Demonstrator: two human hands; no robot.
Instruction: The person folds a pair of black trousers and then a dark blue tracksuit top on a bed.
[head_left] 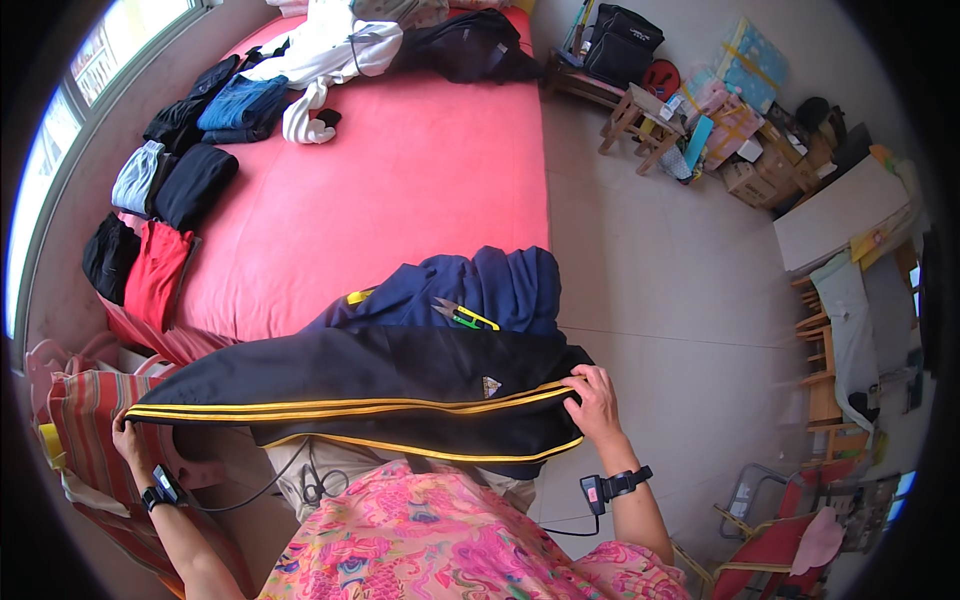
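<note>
Black track pants [360, 365] with yellow side stripes are stretched sideways in front of me, between my two hands. At the far left, my left hand [127, 438] pinches one end of them. My right hand [595, 405] grips the other end near the stripes, fingers curled over the edge. Just beyond the pants a bunched navy garment [490, 280] lies on the near edge of the bed. Small yellow and green thread snips [467, 314] rest on that garment, apart from both hands.
The bed [400, 180] has a pink sheet. Folded clothes, among them jeans [240, 105] and a red garment [157, 265], line its left side. White clothing [330, 45] lies at the far end. A wooden stool [640, 125] and boxes [760, 175] stand right; a red chair [765, 550] is lower right.
</note>
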